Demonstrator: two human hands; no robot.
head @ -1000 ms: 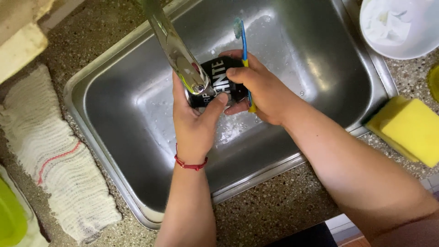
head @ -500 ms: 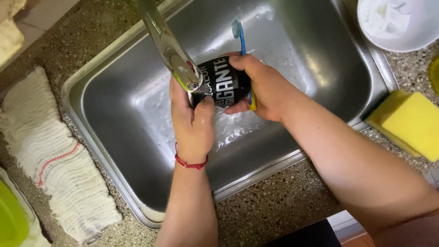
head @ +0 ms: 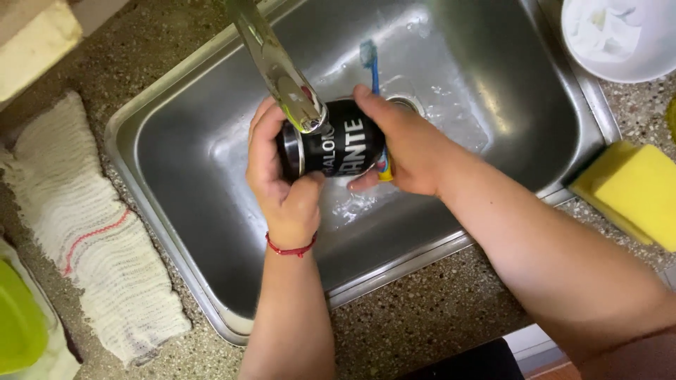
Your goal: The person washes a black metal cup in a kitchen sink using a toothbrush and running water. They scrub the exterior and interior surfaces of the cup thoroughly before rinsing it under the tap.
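A black can with white lettering (head: 343,144) lies on its side over the steel sink (head: 176,141), just under the faucet spout (head: 278,67). My left hand (head: 278,176) wraps its left end, where the metal rim shows. My right hand (head: 408,148) grips the can's right end and also holds a blue toothbrush (head: 372,67), whose head points toward the back of the sink. A red string bracelet circles my left wrist. Water lies on the sink floor below the can.
A white knitted cloth with a red stripe (head: 84,232) lies on the speckled counter left of the sink. A yellow sponge (head: 634,190) sits at the right, a white bowl (head: 612,35) at the top right, and a green object (head: 17,317) at the lower left.
The can has turned in my hands, so more of its lettering faces up. Both hands have stayed under the faucet.
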